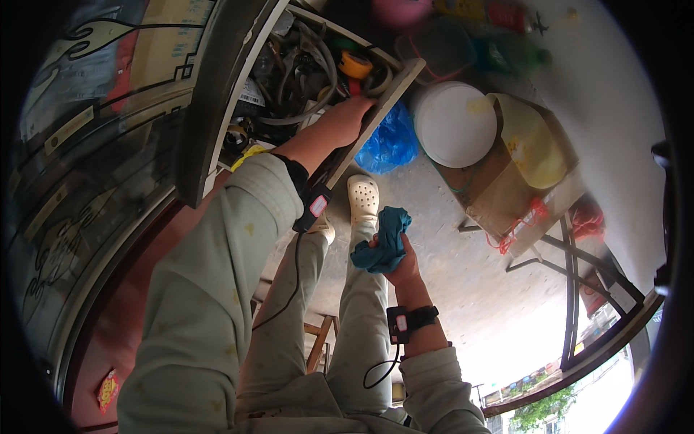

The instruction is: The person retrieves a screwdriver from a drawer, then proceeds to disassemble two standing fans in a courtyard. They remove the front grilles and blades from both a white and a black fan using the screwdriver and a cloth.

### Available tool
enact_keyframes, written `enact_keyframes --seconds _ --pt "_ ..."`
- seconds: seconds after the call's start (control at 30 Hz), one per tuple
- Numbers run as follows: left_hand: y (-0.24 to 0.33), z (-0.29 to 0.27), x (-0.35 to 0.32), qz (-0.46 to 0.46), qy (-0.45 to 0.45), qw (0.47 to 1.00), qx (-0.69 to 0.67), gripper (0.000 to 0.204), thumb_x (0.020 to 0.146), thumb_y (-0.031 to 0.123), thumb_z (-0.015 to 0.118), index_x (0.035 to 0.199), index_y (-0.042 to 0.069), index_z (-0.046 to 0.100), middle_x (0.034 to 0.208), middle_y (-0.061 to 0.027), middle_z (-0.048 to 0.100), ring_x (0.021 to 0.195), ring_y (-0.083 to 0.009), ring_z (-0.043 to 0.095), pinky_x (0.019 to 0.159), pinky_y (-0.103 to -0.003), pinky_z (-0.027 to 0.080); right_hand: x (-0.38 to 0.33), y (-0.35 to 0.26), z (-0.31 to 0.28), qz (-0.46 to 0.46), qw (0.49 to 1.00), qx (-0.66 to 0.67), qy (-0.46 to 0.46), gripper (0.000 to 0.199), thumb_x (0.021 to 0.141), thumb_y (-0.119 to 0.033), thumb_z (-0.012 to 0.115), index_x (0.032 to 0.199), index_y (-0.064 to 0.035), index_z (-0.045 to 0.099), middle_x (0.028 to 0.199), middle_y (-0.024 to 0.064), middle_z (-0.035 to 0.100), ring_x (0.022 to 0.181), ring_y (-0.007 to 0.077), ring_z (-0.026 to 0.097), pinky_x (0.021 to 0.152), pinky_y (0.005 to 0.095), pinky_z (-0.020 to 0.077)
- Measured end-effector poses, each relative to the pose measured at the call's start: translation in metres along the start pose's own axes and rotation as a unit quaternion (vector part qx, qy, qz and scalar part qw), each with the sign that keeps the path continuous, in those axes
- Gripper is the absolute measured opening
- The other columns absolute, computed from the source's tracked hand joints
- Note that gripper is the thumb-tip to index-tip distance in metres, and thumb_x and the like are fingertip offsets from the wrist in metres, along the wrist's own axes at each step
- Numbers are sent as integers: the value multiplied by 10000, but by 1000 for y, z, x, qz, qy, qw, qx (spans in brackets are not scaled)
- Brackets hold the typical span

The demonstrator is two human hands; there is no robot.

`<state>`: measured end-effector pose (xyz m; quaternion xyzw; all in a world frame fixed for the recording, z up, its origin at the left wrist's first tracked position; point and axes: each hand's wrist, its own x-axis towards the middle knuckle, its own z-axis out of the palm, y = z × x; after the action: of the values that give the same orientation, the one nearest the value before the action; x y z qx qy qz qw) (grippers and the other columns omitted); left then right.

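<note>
While the right hand (pixel 406 267) holds a crumpled dark-teal cloth (pixel 387 242) outside the open, pale-edged wooden drawer (pixel 394 90), the left hand (pixel 345 121) reaches inside, its finger grip hidden; best feel gently around the clutter

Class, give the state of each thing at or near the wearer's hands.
Pale wooden drawer: pulled open, cluttered inside
Left hand: at the drawer's front, fingers partly hidden
Teal cloth: bunched up, held by the right hand
Thin blue plastic bag: crumpled
Cream perforated clogs: worn
Black boxy wrist devices: strapped on
</note>
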<state>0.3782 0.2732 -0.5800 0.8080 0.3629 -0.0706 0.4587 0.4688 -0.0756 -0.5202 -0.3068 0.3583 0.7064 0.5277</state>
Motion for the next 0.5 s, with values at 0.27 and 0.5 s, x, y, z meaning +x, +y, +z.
enact_keyframes --seconds 0.27,0.5 --pt "1 -4 -4 -26 30 999 13 392 825 89 716 1190 84 574 1127 -147 619 1048 -366 618 879 -441 517 5 9 18 3 998 -58 34 517 1019 -457 461 1245 -7 578 1089 163 661 1057 330 631 1010 479 481" --pt "21 -57 -77 -116 136 955 -237 268 885 2 709 1068 40 517 1092 -107 638 985 -184 654 812 -297 526 5 0 91 -133 865 -483 16 681 955 -178 630 1565 -130 331 1401 135 528 1254 264 552 1062 387 451"
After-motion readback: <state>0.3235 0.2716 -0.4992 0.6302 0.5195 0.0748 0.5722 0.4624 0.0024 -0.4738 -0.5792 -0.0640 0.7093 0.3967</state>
